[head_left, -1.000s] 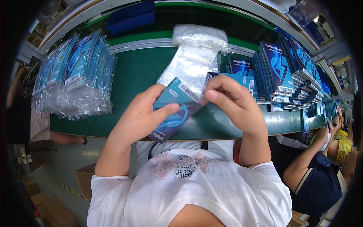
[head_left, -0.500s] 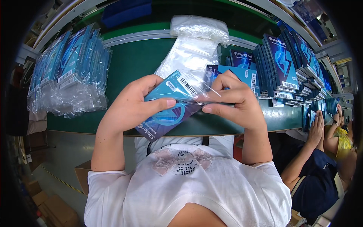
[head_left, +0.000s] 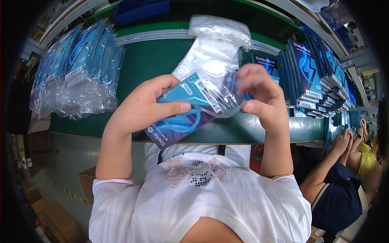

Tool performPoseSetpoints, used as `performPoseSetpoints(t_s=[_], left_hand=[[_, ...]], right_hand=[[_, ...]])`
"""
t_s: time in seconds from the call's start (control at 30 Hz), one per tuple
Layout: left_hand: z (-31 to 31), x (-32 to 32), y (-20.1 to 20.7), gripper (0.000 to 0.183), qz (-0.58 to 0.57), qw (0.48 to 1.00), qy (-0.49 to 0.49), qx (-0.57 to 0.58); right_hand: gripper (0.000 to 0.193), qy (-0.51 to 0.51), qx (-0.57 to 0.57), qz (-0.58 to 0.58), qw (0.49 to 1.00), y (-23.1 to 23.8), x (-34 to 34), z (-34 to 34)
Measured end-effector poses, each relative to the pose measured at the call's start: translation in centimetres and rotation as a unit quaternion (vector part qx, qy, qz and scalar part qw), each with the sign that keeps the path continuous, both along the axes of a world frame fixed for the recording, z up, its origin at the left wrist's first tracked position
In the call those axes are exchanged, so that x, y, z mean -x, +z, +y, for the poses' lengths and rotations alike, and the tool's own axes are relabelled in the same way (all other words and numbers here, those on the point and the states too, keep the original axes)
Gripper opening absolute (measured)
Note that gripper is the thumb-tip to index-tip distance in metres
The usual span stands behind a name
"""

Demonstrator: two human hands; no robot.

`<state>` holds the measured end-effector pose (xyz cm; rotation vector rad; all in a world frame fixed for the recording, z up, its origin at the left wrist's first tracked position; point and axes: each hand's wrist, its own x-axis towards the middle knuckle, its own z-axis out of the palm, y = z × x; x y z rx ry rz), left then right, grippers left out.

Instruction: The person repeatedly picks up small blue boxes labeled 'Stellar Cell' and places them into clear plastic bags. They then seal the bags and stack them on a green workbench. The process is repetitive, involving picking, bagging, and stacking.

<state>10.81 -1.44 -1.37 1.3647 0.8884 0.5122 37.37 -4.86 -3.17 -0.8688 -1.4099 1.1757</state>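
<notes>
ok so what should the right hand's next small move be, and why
Probably pinch the clear bag's loose end with the right hand and smooth it flat: that end sticks out past the blue box, which the left hand grips, while the right thumb and fingers stand apart nearby.

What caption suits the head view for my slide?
Left hand holding a blue box partly under clear film, right hand open beside it; bagged boxes left, stacked boxes right.
</notes>
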Motion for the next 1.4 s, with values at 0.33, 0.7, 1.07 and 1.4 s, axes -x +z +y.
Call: performPoseSetpoints(t_s=[0.33,0.7,1.07,1.4], left_hand=[[1.3,0.0,3.1,0.037,0.104,0.952,-0.008,-0.287],[-3.7,-1.3,1.7,0.067,-0.156,0.982,0.079,0.077],[-3.6,2.7,7.7,0.043,-0.272,0.940,0.204,0.034],[3.1,9.8,3.7,0.040,0.460,0.613,0.251,-0.591]], right_hand=[[0.005,-0.112,0.105,0.107,0.982,4.2,4.3,-2.3],[0.017,-0.152,-0.364,-0.226,0.891,4.0,9.5,-2.3],[0.049,0.087,-0.382,-0.207,0.896,6.1,12.2,-1.5],[0.037,-0.018,-0.216,-0.308,0.926,3.5,6.1,-1.1]])
